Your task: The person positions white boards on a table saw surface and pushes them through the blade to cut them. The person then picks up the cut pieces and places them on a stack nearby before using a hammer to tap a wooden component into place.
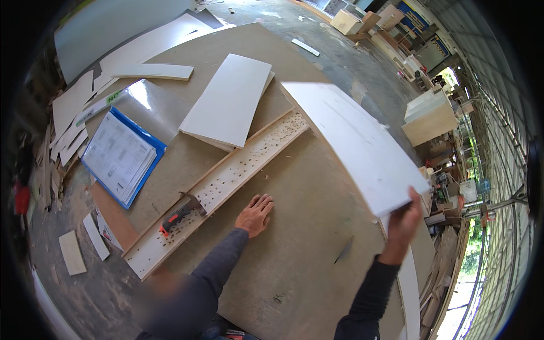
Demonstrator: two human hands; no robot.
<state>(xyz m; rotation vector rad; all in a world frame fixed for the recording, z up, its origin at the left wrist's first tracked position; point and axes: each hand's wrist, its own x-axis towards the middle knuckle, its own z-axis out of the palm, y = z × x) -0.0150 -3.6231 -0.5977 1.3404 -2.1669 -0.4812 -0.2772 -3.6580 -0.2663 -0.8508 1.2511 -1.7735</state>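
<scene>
White boards (pixel 229 99) lie stacked; the long panel (pixel 354 141), pinched by the right hand (pixel 404 224), is unreleased, its far support unclear. The left hand (pixel 255 216) rests spread on the desk (pixel 311 232).

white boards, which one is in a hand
The large board on the right: the right hand grips its near end. The stacked boards to its left and the narrow board left of those are untouched.

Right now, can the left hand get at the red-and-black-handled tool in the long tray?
Probably yes: the left hand looks free, resting flat just beside the long tray. The red-and-black-handled tool lies uncovered inside; only the tray's low side edge stands between them.
</scene>
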